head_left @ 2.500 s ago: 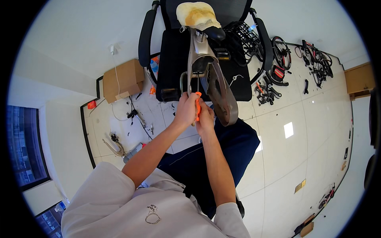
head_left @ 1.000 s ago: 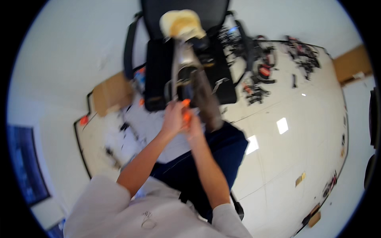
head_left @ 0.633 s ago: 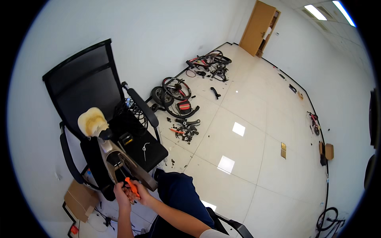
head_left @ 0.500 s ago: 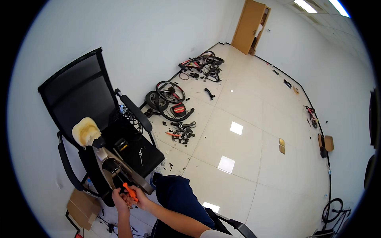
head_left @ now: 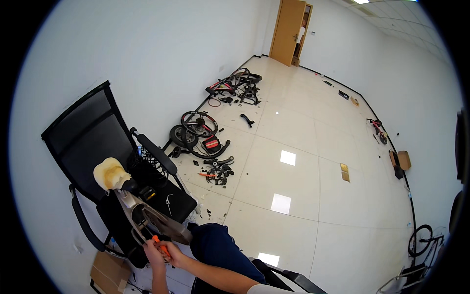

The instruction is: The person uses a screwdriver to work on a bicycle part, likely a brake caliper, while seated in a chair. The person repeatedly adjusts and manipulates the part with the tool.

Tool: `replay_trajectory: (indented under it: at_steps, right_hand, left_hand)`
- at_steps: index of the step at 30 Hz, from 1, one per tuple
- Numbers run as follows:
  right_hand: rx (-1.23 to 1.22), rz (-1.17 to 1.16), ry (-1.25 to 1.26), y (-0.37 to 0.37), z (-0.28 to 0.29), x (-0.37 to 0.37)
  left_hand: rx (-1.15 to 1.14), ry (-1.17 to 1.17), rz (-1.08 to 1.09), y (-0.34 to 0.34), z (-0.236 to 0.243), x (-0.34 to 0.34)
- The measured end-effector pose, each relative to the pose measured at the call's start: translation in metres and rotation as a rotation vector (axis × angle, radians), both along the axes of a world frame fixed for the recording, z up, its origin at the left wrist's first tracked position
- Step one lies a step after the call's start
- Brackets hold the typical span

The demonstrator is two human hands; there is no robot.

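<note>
My right hand is closed around a screwdriver with an orange handle. Pressed close beside it, my left hand has its fingers curled; what they hold, if anything, is hidden. Both hands are at the lower end of a grey metal frame with a wide opening in it. The frame leans on the seat of a black office chair. At its upper end sits a worn, yellowed foam saddle. The screwdriver's tip cannot be made out.
On the chair seat lie a silver lever and a black pedal-like block. A cardboard box stands below at left. Bicycle wheels and loose parts lie along the left wall. A person is in the far doorway.
The view has shifted, and the frame is turned a little. My hands have come closer together. The screwdriver's shaft, visible before against the frame's opening, no longer shows.
</note>
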State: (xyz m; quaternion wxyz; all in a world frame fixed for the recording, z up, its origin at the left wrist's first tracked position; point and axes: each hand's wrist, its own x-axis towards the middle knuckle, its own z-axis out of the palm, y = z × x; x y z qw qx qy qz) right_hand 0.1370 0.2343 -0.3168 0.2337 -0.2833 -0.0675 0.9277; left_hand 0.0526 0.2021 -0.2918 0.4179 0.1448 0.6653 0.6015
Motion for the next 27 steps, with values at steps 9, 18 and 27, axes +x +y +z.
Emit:
replay_trajectory:
  at_steps: [9,18,27]
  right_hand:
    - [-0.016,-0.142,-0.095,0.004,-0.046,-0.01]
    - [0.026,-0.162,-0.183,0.004,-0.009,-0.005]
    - [-0.015,-0.161,-0.162,0.005,0.001,-0.004]
  left_hand:
    - [-0.038,0.109,-0.02,0.012,0.03,0.033]
    - [-0.019,0.061,0.016,0.013,0.033,0.025]
    - [-0.014,0.021,-0.019,0.013,0.031,0.017]
